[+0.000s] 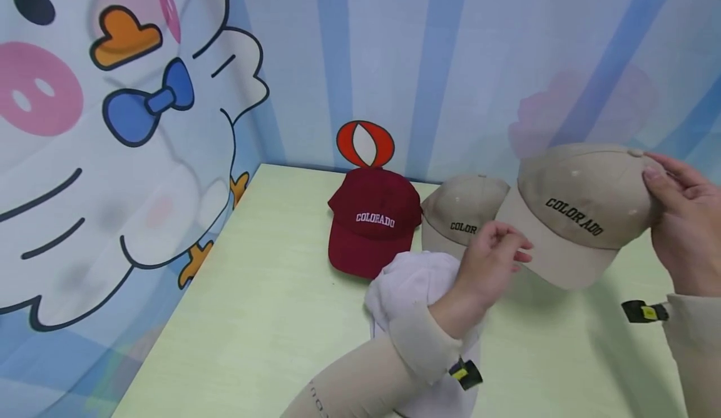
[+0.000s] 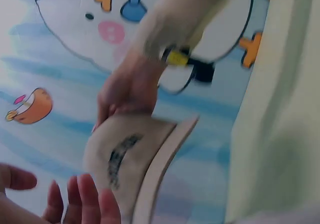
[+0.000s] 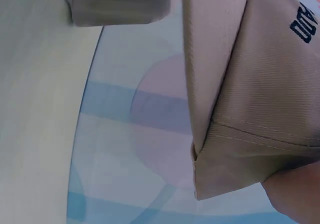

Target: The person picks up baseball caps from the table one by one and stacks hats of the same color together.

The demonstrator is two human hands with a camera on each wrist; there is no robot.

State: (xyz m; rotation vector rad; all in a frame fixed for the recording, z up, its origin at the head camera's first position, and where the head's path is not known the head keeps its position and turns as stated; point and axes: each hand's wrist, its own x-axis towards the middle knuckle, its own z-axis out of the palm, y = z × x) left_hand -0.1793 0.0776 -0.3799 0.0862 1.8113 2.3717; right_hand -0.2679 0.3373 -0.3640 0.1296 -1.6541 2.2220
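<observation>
At the right of the head view, my right hand grips a beige baseball cap lettered COLORADO by the side of its crown, up off the table. My left hand is close to the cap's brim, its fingers loosely bent with nothing in them. The left wrist view shows the left fingers apart from one another in front of the held cap. Seen from the right wrist, the cap's crown and brim fill the right side, with part of the right hand at the crown's edge.
On the pale table rest a dark red COLORADO cap, a second beige cap beside it, and a white cap in front, partly behind my left forearm. A cartoon-printed cloth stands behind the table.
</observation>
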